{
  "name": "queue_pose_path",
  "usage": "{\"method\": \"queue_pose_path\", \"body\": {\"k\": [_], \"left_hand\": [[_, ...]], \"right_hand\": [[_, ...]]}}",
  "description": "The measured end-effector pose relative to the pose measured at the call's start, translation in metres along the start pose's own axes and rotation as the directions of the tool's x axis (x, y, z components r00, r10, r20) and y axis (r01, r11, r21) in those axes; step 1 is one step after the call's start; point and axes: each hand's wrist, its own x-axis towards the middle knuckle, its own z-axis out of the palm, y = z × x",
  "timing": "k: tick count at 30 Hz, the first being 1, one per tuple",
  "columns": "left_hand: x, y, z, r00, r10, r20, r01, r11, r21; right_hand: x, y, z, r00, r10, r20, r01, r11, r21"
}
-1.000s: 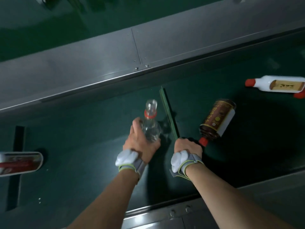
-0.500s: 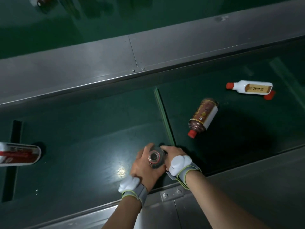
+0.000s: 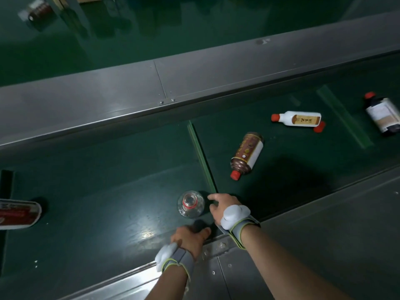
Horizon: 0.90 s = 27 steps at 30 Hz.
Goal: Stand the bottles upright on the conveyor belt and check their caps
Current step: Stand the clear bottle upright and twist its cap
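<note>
The clear bottle (image 3: 191, 204) stands upright on the conveyor belt (image 3: 104, 191), near its front edge. Your right hand (image 3: 223, 207) is loosely spread just beside it, holding nothing; your left hand (image 3: 190, 237) is curled and empty, a little nearer to you. The brown bottle (image 3: 247, 155), white bottle (image 3: 299, 119) and dark bottle (image 3: 384, 114) lie on their sides to the right. Risk: a brush from your right hand as it reaches for these could topple the narrow, glossy upright bottle.
</note>
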Motion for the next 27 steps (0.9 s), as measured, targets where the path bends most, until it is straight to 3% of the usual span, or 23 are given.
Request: {"method": "queue_pose_path", "body": {"k": [5, 9, 18, 27], "left_hand": [[-0.017, 0.028, 0.019, 0.960, 0.280, -0.016, -0.281, 0.959, -0.036], [-0.016, 0.061, 0.031, 0.902, 0.423, 0.082, -0.431, 0.892, 0.138], [0.007, 0.133, 0.112, 0.892, 0.417, 0.175, -0.449, 0.865, 0.223], [0.053, 0.236, 0.200, 0.919, 0.315, 0.238, -0.395, 0.720, 0.571]], "right_hand": [[-0.003, 0.020, -0.009, 0.999, 0.002, -0.052, 0.000, 1.000, 0.023], [0.000, 0.049, -0.021, 0.994, 0.024, -0.106, -0.022, 0.999, 0.027], [0.032, 0.151, -0.070, 0.995, 0.033, -0.096, -0.021, 0.992, 0.121], [0.096, 0.277, -0.189, 0.993, 0.037, -0.114, -0.026, 0.995, 0.098]]}}
